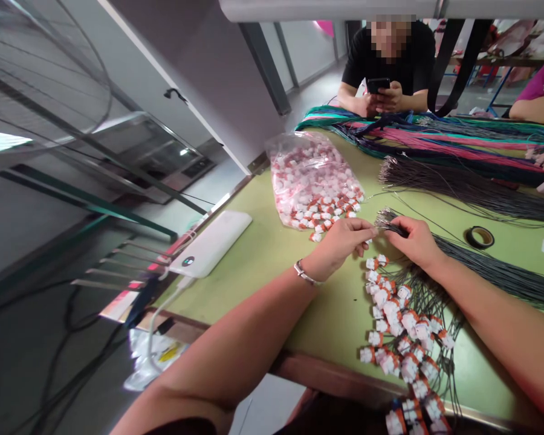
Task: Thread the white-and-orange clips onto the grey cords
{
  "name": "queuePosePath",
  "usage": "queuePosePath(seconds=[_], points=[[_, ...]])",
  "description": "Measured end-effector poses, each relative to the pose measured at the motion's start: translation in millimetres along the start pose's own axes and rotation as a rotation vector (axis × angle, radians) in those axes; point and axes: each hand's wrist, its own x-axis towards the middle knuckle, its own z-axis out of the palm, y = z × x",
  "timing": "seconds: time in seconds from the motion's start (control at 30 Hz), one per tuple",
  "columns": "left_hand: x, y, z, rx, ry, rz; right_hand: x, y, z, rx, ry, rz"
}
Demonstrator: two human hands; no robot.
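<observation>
My left hand (347, 238) is pinched closed, and a small white bit, probably a plastic connector, peeks out under its fingertips. Close beside it, my right hand (412, 241) has thumb and fingers closed on a dark wire at the metal-tipped end of a wire bundle (476, 263). The fingers hide which strand is held. Below both hands lies a pile of white-and-orange connectors (392, 314) with dark wires attached, reaching the table's near edge. Beyond my left hand, loose connectors spill from a clear plastic bag (308, 175).
A white power bank (213, 244) with a cable lies at the left edge. A black tape roll (479, 237) sits to the right. Behind are a dark wire bundle (448, 184) and coloured wires (417, 136). A person (390, 72) opposite holds a phone; another person's arm shows far right.
</observation>
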Motion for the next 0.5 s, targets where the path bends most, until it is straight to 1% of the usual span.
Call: queuePosePath(seconds=[0.1, 0.17, 0.27, 0.37, 0.43, 0.5], points=[[2.0, -2.4, 1.5, -0.008, -0.007, -0.025, 1.1, -6.1, -2.2, 0.109, 0.007, 0.035], [2.5, -2.6, 1.8, -0.013, -0.021, -0.020, 2.0, -7.4, -2.5, 0.128, 0.003, 0.051], [1.4, -1.3, 1.5, -0.020, -0.021, 0.013, 2.2, -5.3, -1.1, 0.095, 0.013, 0.048], [0.4, -1.3, 1.3, -0.009, -0.001, 0.032, 0.5, -1.8, 1.0, 0.009, 0.039, 0.019], [1.1, -2.7, 1.4, -0.020, 0.001, 0.023, -0.9, -0.9, 1.6, -0.054, 0.036, 0.000], [2.6, -4.5, 1.7, -0.046, -0.003, 0.008, -1.5, -1.6, 1.1, -0.064, 0.029, -0.008]])
